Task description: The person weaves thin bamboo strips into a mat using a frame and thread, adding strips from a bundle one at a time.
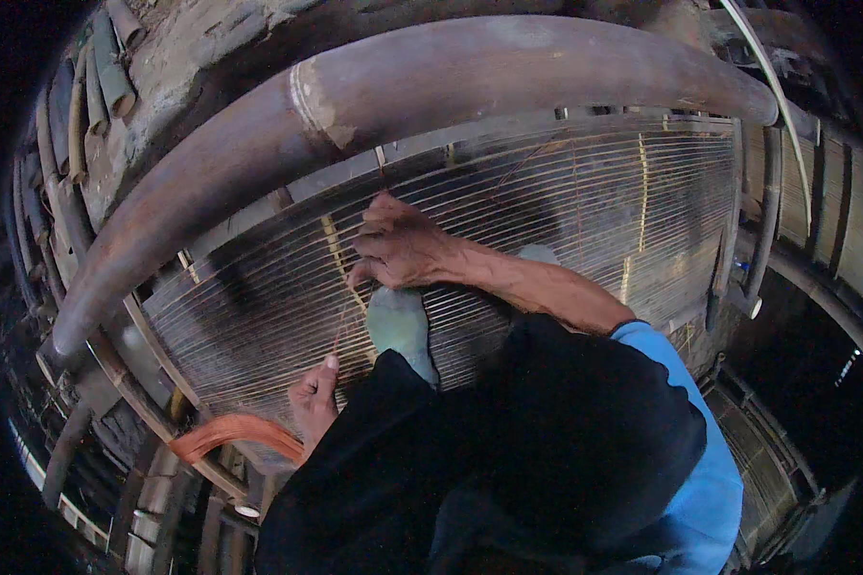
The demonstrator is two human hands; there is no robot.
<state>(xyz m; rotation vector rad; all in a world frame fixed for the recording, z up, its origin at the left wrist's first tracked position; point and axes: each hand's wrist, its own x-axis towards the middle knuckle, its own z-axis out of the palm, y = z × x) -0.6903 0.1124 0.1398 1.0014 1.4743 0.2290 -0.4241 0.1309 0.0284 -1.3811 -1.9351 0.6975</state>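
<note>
My right hand (393, 244) reaches in from the right over a panel of thin parallel strips (508, 192). Its fingers are closed, pinched on a thin reddish strand. Lower left, my left hand (314, 398) has its thumb pressed to its fingers on a reddish strand (338, 335) that runs up toward the right hand. Beside the left hand, an orange bundle of fibres (235, 434) drapes over the bamboo rail at the panel's edge. A grey-green foot covering (400, 321) rests on the panel between my hands, below a black-clothed knee.
A thick bamboo pole (431, 81) arches across the far side. Yellowish crosswise strips (642, 192) run through the panel. Bamboo rails (153, 402) border it at left, with stacked bamboo pieces (110, 72) at far left. A pale thin strip (777, 91) hangs at right.
</note>
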